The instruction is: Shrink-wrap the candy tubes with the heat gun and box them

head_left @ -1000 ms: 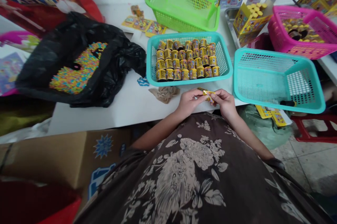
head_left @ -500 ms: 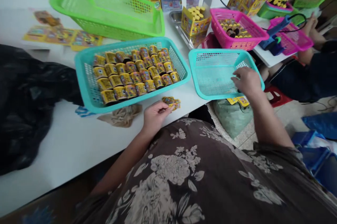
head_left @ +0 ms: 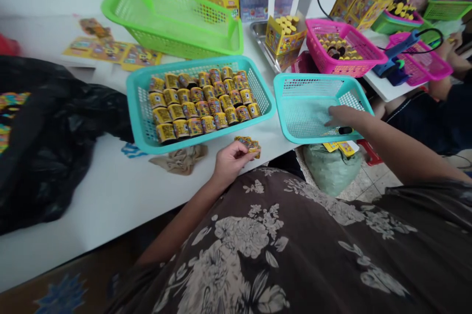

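Observation:
My left hand [head_left: 230, 160] pinches a small stack of yellow printed labels [head_left: 250, 145] just above the white table, in front of the filled turquoise basket [head_left: 202, 142]. Rows of small yellow-wrapped tubs [head_left: 195, 111] with dark ends lie in that basket. My right hand [head_left: 341, 115] reaches into the other turquoise basket [head_left: 295, 139], fingers stretched out and slightly blurred, with nothing visible in them. A dark-ended small tub [head_left: 345, 130] lies in this basket under the hand; its yellow part is barely visible.
A lime green basket [head_left: 177, 50] stands behind. A pink basket [head_left: 346, 69] of small tubs and an open display box [head_left: 283, 43] stand back right. Left lies a black plastic bag [head_left: 55, 156]; a brown cloth [head_left: 180, 160] lies in front. Another person sits at far right.
My right hand has moved lower into the right turquoise basket, its forearm now flatter. My left hand keeps hold of the labels. The whole view has shifted a little.

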